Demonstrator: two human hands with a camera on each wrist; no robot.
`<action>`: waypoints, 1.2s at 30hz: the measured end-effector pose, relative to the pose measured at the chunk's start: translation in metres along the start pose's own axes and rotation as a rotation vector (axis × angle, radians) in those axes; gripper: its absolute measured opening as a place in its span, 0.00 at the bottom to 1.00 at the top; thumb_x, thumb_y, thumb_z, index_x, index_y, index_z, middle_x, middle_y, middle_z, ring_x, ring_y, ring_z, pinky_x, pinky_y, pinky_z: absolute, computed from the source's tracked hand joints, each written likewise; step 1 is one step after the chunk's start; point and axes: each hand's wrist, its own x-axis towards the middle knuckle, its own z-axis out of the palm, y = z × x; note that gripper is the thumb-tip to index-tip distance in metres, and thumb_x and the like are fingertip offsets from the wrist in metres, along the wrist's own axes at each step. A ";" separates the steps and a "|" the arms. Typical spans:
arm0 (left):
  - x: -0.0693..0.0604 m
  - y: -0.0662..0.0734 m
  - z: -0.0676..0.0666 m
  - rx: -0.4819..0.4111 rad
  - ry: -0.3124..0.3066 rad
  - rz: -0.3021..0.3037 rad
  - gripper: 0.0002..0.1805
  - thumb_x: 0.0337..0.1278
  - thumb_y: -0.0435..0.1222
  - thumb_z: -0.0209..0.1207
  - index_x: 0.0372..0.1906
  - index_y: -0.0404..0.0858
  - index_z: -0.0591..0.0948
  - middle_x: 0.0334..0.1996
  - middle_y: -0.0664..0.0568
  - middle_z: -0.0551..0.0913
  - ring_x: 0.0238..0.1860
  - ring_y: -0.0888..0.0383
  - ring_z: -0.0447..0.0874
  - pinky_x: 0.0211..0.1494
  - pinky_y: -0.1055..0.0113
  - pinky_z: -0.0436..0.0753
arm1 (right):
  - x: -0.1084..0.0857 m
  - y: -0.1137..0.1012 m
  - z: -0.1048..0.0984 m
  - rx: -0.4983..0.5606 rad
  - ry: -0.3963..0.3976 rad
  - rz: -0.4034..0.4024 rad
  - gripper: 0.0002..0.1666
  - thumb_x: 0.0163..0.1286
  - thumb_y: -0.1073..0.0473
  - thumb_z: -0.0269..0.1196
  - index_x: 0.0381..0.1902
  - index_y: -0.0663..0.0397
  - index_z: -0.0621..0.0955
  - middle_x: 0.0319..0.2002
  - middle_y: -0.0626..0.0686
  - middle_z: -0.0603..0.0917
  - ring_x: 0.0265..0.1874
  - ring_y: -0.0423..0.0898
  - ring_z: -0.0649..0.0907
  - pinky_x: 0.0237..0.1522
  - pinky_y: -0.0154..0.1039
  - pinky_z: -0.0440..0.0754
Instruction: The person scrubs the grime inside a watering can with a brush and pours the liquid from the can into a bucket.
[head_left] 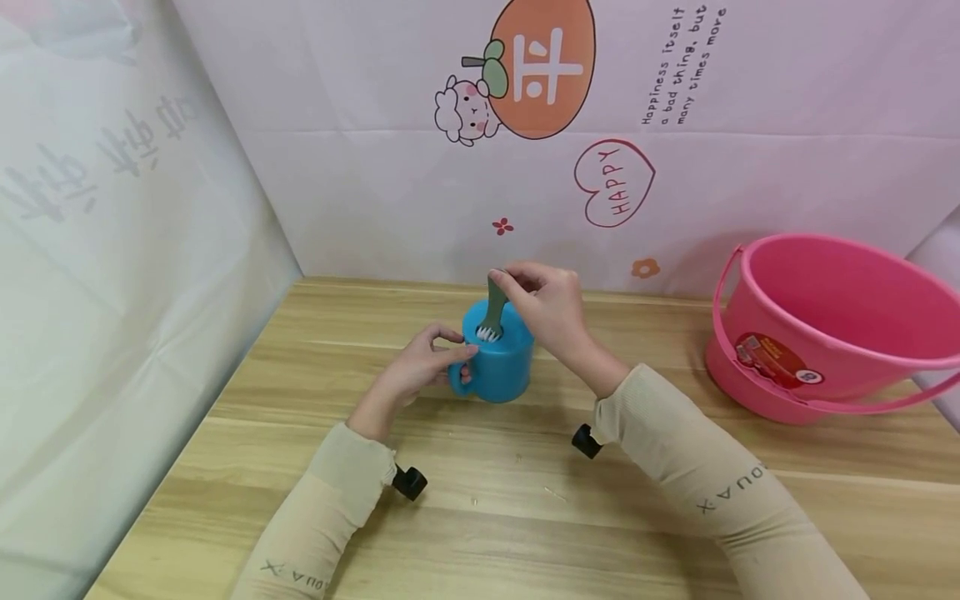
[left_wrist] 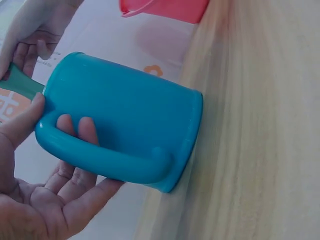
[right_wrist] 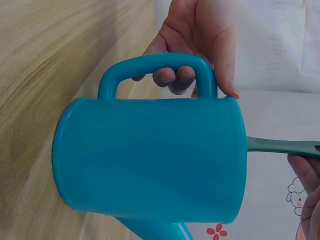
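Observation:
A blue watering can [head_left: 502, 375] stands upright on the wooden table. Its loop handle [right_wrist: 150, 64] faces my left hand [head_left: 416, 362], and part of its spout [right_wrist: 157, 229] shows on the opposite side in the right wrist view. Fingers of the left hand pass through the handle while the thumb rests by the top rim. Above the can, my right hand [head_left: 551, 304] pinches the upper end of a green-handled tool [head_left: 495, 302]. White prongs or bristles at the tool's lower end meet the opening in the can's top; how deep they reach is unclear.
A large pink bucket [head_left: 862, 379] with a handle and a red label stands to the right. Behind the wooden table [head_left: 480, 533] hangs a white printed sheet [head_left: 360, 183], and another sheet [head_left: 135, 275] hangs on the left. Small bits lie near the table's middle.

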 end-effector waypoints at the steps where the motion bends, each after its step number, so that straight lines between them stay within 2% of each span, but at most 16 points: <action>1: -0.001 0.000 -0.001 -0.004 -0.004 0.005 0.18 0.74 0.37 0.59 0.55 0.31 0.69 0.32 0.43 0.84 0.35 0.51 0.86 0.51 0.54 0.86 | 0.000 0.000 0.000 -0.002 -0.004 -0.001 0.08 0.70 0.64 0.69 0.40 0.66 0.89 0.30 0.57 0.89 0.29 0.49 0.87 0.35 0.40 0.85; 7: -0.004 0.001 -0.007 0.033 -0.045 0.036 0.10 0.73 0.37 0.61 0.45 0.33 0.81 0.40 0.37 0.86 0.47 0.42 0.86 0.54 0.49 0.85 | 0.002 -0.001 -0.002 -0.019 -0.018 -0.003 0.08 0.70 0.65 0.69 0.38 0.67 0.89 0.29 0.57 0.89 0.28 0.50 0.86 0.35 0.41 0.85; 11: -0.004 0.001 -0.007 0.039 -0.061 0.031 0.07 0.73 0.36 0.60 0.41 0.34 0.82 0.41 0.35 0.85 0.51 0.37 0.84 0.55 0.48 0.84 | 0.003 -0.001 -0.002 -0.027 -0.028 -0.002 0.08 0.70 0.64 0.69 0.38 0.67 0.89 0.29 0.57 0.89 0.28 0.49 0.86 0.35 0.40 0.85; 16: -0.005 0.004 -0.002 0.082 -0.054 0.020 0.09 0.76 0.37 0.57 0.36 0.36 0.77 0.38 0.33 0.82 0.51 0.33 0.81 0.55 0.45 0.83 | 0.003 0.000 -0.001 -0.040 -0.044 -0.013 0.08 0.70 0.64 0.70 0.38 0.67 0.89 0.29 0.57 0.88 0.28 0.49 0.86 0.35 0.43 0.86; 21: -0.005 0.007 -0.001 0.121 -0.050 0.016 0.08 0.77 0.36 0.55 0.38 0.37 0.75 0.37 0.30 0.81 0.52 0.33 0.81 0.56 0.44 0.83 | 0.006 -0.004 0.001 -0.076 -0.062 -0.038 0.09 0.70 0.63 0.70 0.39 0.67 0.89 0.29 0.57 0.89 0.29 0.50 0.87 0.35 0.46 0.86; 29: -0.005 0.008 -0.002 0.119 -0.067 0.020 0.07 0.77 0.36 0.55 0.41 0.37 0.76 0.36 0.32 0.81 0.51 0.32 0.81 0.56 0.45 0.83 | 0.009 -0.011 0.002 -0.137 -0.098 -0.089 0.10 0.70 0.62 0.70 0.39 0.67 0.89 0.29 0.57 0.89 0.29 0.50 0.88 0.34 0.46 0.86; 36: -0.005 0.007 -0.003 0.101 -0.067 0.017 0.07 0.77 0.37 0.56 0.41 0.37 0.76 0.32 0.41 0.82 0.47 0.39 0.83 0.54 0.47 0.84 | 0.006 -0.005 0.003 -0.114 -0.046 -0.166 0.07 0.69 0.65 0.70 0.35 0.67 0.89 0.27 0.57 0.88 0.27 0.50 0.87 0.33 0.45 0.86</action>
